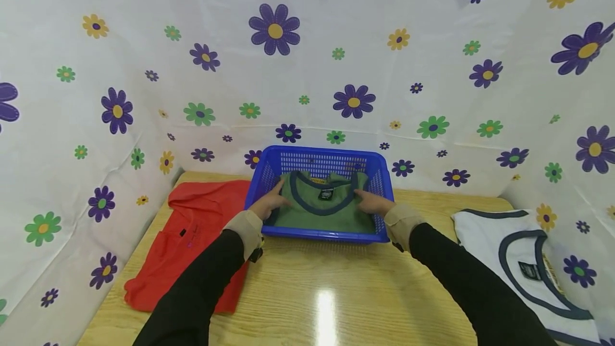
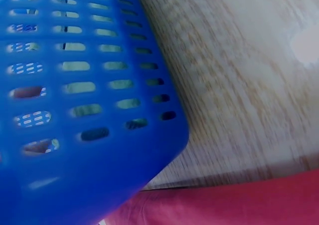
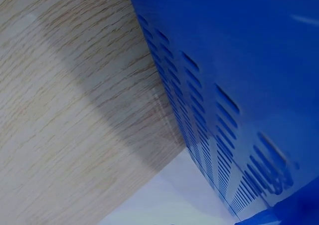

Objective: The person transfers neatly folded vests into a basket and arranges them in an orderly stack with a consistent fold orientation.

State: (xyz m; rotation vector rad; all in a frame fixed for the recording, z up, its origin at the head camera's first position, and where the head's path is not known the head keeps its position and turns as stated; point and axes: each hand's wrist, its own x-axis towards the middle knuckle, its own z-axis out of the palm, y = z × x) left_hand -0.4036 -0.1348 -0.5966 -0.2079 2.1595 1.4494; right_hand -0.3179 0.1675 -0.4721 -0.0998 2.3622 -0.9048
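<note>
A blue slotted basket (image 1: 321,152) stands at the back middle of the wooden table (image 1: 326,292). Inside it lies a folded green shirt (image 1: 322,218) with a navy collar and a black neck label. My left hand (image 1: 270,204) rests on the shirt's left side and my right hand (image 1: 373,204) on its right side, fingers laid fairly straight on the cloth. The left wrist view shows the basket's wall (image 2: 75,150) close up, with green showing through the slots. In the right wrist view there is the basket's wall (image 3: 239,60) over the table. Neither wrist view shows a hand.
A red shirt (image 1: 192,239) lies flat on the table left of the basket, its edge (image 2: 239,202) beside the basket's corner. A white shirt with navy trim (image 1: 519,260) lies at the right. A flowered white cloth backdrop (image 1: 307,68) encloses the table on three sides.
</note>
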